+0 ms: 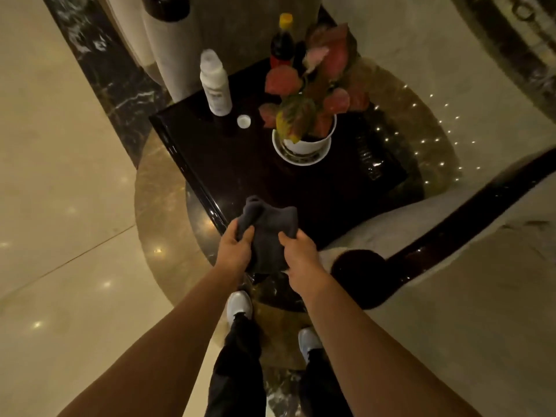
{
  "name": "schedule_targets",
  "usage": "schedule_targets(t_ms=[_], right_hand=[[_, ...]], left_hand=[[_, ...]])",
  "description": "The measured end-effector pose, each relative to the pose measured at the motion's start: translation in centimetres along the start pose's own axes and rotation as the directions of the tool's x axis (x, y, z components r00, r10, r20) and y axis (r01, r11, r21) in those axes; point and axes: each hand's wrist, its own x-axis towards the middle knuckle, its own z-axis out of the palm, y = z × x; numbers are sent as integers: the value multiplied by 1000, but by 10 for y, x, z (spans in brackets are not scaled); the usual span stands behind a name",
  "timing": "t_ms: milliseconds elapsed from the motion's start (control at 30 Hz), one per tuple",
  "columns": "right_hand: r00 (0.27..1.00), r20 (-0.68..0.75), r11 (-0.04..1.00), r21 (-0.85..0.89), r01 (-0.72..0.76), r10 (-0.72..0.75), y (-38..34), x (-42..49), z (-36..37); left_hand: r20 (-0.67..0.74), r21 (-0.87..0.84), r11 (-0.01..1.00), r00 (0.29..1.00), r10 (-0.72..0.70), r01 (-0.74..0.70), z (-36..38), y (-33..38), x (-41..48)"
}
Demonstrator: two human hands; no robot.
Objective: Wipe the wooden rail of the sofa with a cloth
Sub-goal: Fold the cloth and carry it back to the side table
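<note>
A dark grey cloth [267,227] hangs bunched between both my hands over the near edge of a dark glossy side table [228,164]. My left hand [234,251] pinches its left side and my right hand [301,254] grips its right side. The sofa's dark wooden rail [451,224] curves from its rounded end [358,266], just right of my right hand, up toward the right edge. Pale sofa upholstery [451,311] lies on either side of the rail.
On the table stand a white bottle [215,82], its loose cap [243,121], a dark bottle with a yellow cap [282,40] and a red-leaved plant in a white pot [304,142]. Polished floor [60,206] spreads left. My shoes [239,303] are below.
</note>
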Motion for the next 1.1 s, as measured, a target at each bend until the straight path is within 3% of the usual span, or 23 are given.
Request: schedule_targets(t_ms=[100,267,400,567,600,667,733,767,833,967,1100], right_hand=[[999,-50,999,36,16,-14,8,44,20],[991,-110,997,8,80,-78,13,102,39],[974,-167,977,-171,123,-152,8,131,40],[944,-212,915,-370,163,-254,1,134,31],[919,-224,860,-475,188,-325,0,128,32],[812,-186,603,-762,237,-554,0,115,35],[728,-9,349,-882,317,-685,3,110,41],[739,81,289,-887,359,-669,4,111,43],[804,191,281,-871,404,-563,8,116,44],[861,247,279,-875,395,-445,5,128,35],[923,268,207,-921,329,-275,-7,127,30]], left_hand=[[33,157,986,998,59,-64,-11,-15,55],[91,348,936,995,28,-58,-19,-39,130],[28,464,885,998,-51,32,-17,-52,160],[-40,702,710,999,-27,48,-20,-54,157],[-60,759,650,998,21,32,-21,-51,153],[-49,862,501,972,231,-75,-23,-45,145],[140,898,323,891,431,-298,-24,-42,141],[242,883,260,854,461,-391,-23,-42,140],[354,856,214,836,419,-470,-18,-44,142],[272,893,286,924,270,-347,-8,-47,154],[208,901,354,966,153,-250,-9,-43,161]])
